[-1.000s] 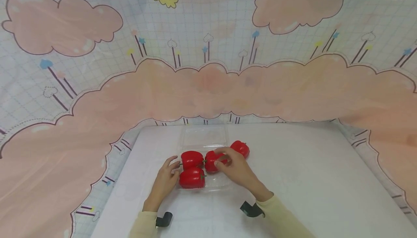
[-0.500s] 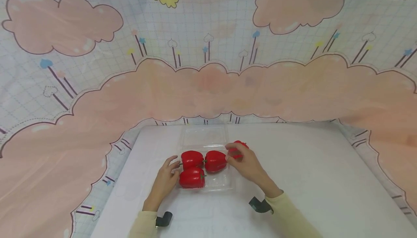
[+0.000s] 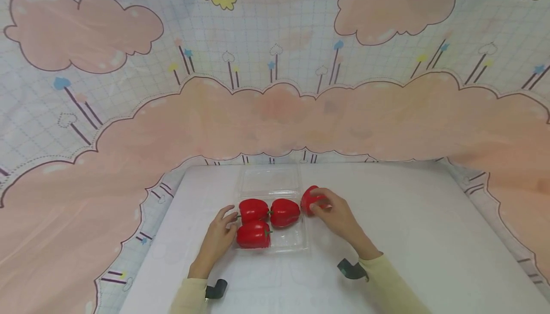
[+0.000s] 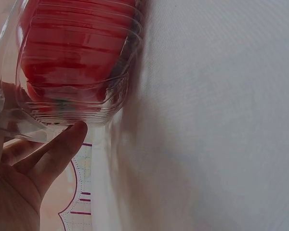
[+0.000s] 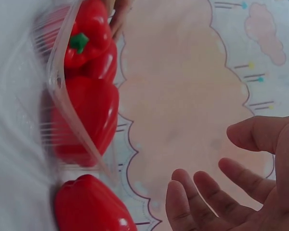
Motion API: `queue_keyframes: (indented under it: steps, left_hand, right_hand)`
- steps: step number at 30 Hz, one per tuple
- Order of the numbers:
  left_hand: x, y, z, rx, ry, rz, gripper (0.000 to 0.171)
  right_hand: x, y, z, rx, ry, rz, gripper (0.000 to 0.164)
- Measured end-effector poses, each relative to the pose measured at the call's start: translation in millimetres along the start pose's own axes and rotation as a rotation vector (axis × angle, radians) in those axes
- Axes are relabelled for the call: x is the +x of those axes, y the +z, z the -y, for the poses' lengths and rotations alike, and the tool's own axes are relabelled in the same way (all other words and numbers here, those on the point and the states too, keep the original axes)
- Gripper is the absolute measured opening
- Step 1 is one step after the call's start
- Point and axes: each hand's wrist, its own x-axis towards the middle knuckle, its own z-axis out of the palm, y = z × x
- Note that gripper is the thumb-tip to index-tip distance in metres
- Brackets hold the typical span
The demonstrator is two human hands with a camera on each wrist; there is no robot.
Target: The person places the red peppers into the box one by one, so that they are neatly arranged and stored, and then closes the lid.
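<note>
Three red bell peppers lie in a clear plastic clamshell box (image 3: 293, 242): a back left pepper (image 3: 253, 210), a front left pepper (image 3: 253, 235) and a back right pepper (image 3: 285, 213). The box's front right part holds none. My left hand (image 3: 218, 237) stays at the box's left side; in the left wrist view its extended fingertip (image 4: 78, 130) touches the ridged wall. Just outside the right edge lies another red bell pepper (image 3: 308, 201). Over it my right hand (image 3: 339, 214) hovers with fingers spread, and the right wrist view shows that pepper (image 5: 89, 207) apart from the fingers.
The box's clear lid (image 3: 269, 180) lies folded back behind it. All this rests on a white-covered table (image 3: 408, 228), whose far edge meets a patterned cloth backdrop (image 3: 301, 123). A dark wrist mount (image 3: 352, 269) hangs at the right wrist.
My right hand has left the back right pepper in the box and moved right to the pepper outside. My left hand and the box have stayed in place.
</note>
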Motion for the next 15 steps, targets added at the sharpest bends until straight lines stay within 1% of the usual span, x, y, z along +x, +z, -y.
queue_keyframes:
  steps: [5, 15]
  left_hand:
    - [-0.2, 0.1, 0.3, 0.006, -0.008, 0.004, 0.035]
    - [-1.3, -0.6, -0.7, 0.001, -0.028, 0.017, 0.036]
  right_hand:
    - [2, -4, -8, 0.006, 0.012, -0.005, 0.037]
    - [6, -7, -24, 0.008, 0.083, -0.047, 0.039]
